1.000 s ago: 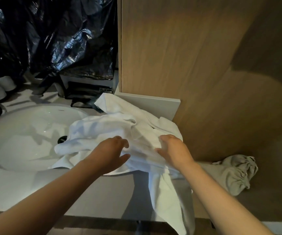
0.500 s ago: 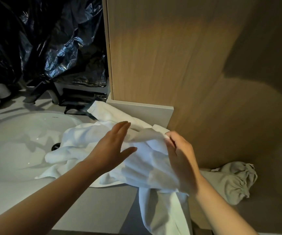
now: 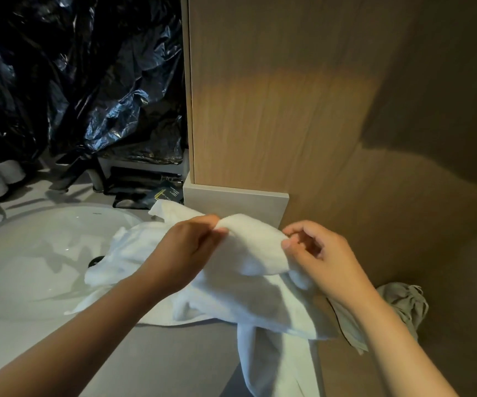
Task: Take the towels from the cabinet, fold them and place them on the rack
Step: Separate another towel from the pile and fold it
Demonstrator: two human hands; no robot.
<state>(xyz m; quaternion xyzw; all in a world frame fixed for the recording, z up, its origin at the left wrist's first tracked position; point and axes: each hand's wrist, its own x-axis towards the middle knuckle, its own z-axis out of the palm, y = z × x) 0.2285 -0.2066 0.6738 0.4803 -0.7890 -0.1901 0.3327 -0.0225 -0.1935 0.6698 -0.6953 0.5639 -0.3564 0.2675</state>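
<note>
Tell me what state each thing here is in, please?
white towel: unfolded, crumpled, one end hanging off the counter.
left hand: pinches the towel's raised edge.
right hand: pinches the same edge.
sink: partly covered by the towel.
grey cloth: bunched up.

Noted one white towel [image 3: 248, 296], crumpled and unfolded, heaped across right rim of sink [image 3: 31, 267] and onto worktop [image 3: 174, 353]. One tail hanging past near edge. Top fold lifted, pinched at left and right ends.
</note>
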